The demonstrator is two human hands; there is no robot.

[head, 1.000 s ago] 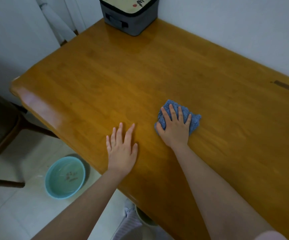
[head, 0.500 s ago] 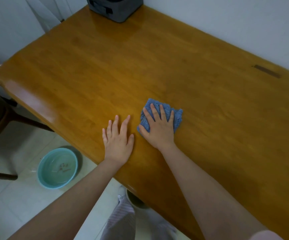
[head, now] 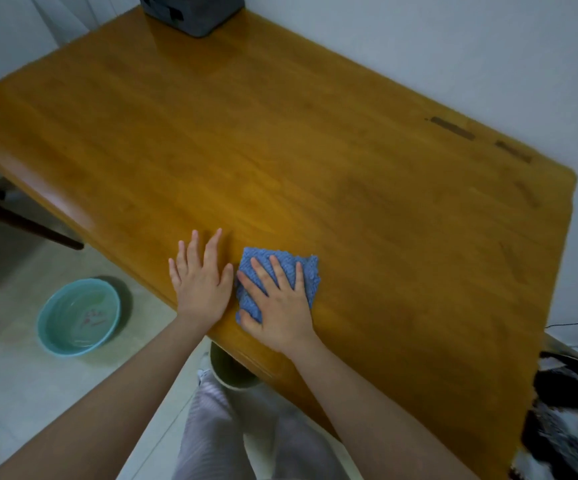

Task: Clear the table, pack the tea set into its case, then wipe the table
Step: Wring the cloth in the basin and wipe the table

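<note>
- As far as anyone standing beside it can judge, the wooden bench [head: 315, 150] is cleared: its top carries nothing loose except a cloth and the case. A few dark marks show in the wood near the wall side.
- At the far corner sits the grey tea set case [head: 194, 15], cut off by the top of the view. Its lid is out of sight, so I cannot tell whether it is closed. No cups or pot are visible anywhere, so the packing looks done.
- On the floor to the left of the bench stands a pale green basin [head: 76, 351] with water in it, well apart from the hands.
- Near the front edge lies the blue cloth [head: 311, 278], folded into a rough square and flat on the wood.
- Pressing it down is the right hand [head: 277, 306], fingers straight and spread across the cloth.
- Just beside it, the left hand [head: 202, 285] lies flat on bare wood, fingers straight, holding nothing.
- Wiping is the step under way; most of the top lies beyond the cloth, and how much of it is wiped I cannot say.
</note>
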